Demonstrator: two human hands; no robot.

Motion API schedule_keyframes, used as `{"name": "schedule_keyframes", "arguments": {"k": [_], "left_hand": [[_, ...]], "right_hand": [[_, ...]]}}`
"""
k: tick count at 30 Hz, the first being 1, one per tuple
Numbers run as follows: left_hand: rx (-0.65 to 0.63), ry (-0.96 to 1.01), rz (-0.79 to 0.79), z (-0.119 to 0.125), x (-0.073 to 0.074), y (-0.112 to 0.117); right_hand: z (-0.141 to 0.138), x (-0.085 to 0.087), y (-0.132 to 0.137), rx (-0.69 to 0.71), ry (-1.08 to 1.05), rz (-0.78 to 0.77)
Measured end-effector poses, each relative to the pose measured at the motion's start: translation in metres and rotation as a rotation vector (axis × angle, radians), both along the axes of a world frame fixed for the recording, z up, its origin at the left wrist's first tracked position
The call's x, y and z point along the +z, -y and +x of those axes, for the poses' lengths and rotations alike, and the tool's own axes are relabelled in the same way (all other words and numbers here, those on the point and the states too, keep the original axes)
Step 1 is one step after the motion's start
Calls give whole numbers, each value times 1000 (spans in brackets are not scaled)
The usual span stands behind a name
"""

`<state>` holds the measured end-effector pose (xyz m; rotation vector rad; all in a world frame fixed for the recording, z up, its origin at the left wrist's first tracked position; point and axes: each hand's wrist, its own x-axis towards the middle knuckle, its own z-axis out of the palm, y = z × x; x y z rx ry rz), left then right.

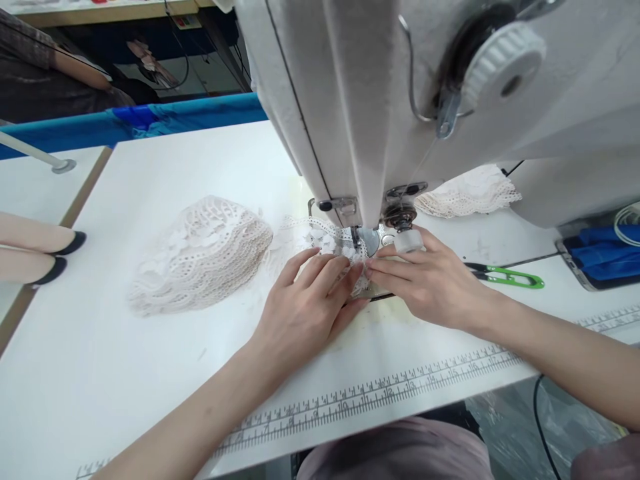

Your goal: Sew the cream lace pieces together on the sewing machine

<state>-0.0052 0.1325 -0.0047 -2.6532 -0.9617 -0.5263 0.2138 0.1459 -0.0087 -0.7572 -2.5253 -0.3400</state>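
A white lace piece (324,233) lies under the presser foot (355,237) of a sewing machine (345,100). My left hand (313,293) rests on the near left edge of this lace, fingers bent and thumb drawn in against them. From the right, my right hand (425,277) pinches the same lace close to the foot, its fingertips almost meeting those of the left. The fingers cover part of the lace between them. To the left sits a stack of scalloped cream lace pieces (210,257).
More lace (473,192) lies behind the machine head. Green-handled thread snips (515,275) are right of my right hand, with a phone (575,263) and blue cloth (607,250) beyond. A printed ruler (365,398) follows the table's front edge. Another person's arm (80,70) shows at upper left.
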Motion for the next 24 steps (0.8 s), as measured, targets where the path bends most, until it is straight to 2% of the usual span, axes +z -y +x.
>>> {"name": "schedule_keyframes", "arguments": {"k": [8, 13, 17, 19, 24], "left_hand": [[-19, 29, 0, -3, 1, 1], [-77, 39, 35, -8, 1, 2], [-63, 108, 34, -6, 1, 2], [-49, 119, 20, -4, 2, 2], [-30, 86, 37, -1, -1, 3]], "right_hand": [[-1, -3, -2, 4, -29, -35], [-5, -3, -3, -34, -97, -113], [-7, -2, -4, -38, -104, -196], [-9, -2, -4, -45, -84, -172], [-11, -5, -3, -51, -51, 6]]}}
